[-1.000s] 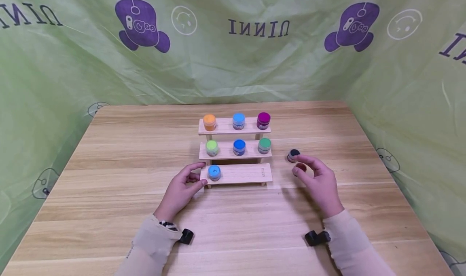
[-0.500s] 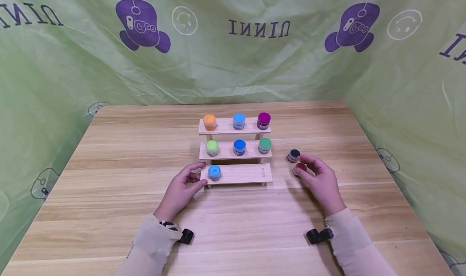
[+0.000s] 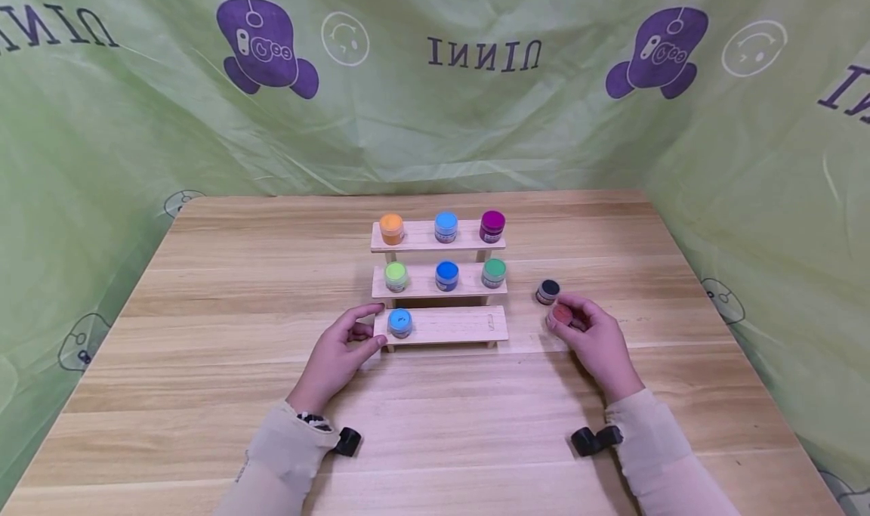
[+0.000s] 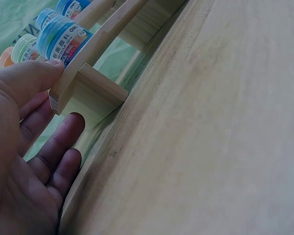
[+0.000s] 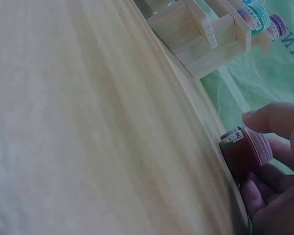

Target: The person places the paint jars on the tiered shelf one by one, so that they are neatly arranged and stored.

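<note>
A three-tier wooden stand [image 3: 448,327] holds several small paint jars. My left hand [image 3: 342,356] grips the left end of its lowest tier, thumb at the front edge and forefinger behind. Beside that thumb, a blue paint jar [image 3: 400,322] stands on the tier; its printed label faces the left wrist view. To the right of the stand, my right hand [image 3: 600,346] has thumb and fingers around a brownish-red paint jar [image 5: 242,152], which is at the tabletop. Just behind those fingers a black-lidded paint jar [image 3: 547,291] stands on the table.
On the top tier are orange [image 3: 391,230], light blue [image 3: 445,227] and purple [image 3: 492,227] jars. The middle tier carries lime [image 3: 396,276], dark blue [image 3: 446,276] and green [image 3: 494,273] ones. A green printed cloth [image 3: 408,138] hangs around the wooden table [image 3: 204,335].
My right thumb and fingers have closed in around the brownish-red jar, and its lid now shows between them. The left hand and the stand have kept their place.
</note>
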The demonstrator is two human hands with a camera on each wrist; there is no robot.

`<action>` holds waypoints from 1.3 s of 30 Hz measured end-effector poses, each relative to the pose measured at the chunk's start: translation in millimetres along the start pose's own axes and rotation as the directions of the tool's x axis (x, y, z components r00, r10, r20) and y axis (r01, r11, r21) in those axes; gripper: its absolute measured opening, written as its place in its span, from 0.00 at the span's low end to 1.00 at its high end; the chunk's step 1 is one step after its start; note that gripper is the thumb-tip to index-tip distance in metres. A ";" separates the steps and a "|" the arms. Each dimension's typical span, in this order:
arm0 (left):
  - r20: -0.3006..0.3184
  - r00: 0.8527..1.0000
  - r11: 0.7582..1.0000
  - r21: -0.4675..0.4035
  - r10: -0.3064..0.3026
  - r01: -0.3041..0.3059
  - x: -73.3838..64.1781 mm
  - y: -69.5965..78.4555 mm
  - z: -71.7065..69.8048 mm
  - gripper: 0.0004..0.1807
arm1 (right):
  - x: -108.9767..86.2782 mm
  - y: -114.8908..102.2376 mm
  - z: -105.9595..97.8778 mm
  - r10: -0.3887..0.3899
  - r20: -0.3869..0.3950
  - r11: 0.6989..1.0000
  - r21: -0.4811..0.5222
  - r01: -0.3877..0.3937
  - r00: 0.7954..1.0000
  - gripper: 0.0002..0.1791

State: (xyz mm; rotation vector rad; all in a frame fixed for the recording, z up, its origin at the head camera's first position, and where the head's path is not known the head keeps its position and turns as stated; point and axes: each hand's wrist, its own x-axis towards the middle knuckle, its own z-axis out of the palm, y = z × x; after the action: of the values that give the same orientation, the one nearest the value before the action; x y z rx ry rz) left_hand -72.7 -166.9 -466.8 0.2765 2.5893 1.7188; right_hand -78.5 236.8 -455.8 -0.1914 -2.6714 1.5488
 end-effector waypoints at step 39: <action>0.000 1.000 1.000 -0.002 0.010 -0.010 0.2 0.3 0.4 0.26 | -8.0 -15.1 1.7 -0.007 0.011 0.993 0.117 0.006 1.000 0.30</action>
State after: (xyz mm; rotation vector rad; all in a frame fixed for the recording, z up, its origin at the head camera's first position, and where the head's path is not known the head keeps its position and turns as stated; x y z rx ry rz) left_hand -72.8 -166.3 -466.7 0.2898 2.5913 1.7241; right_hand -72.0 226.9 -443.4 -0.1693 -2.5764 1.7033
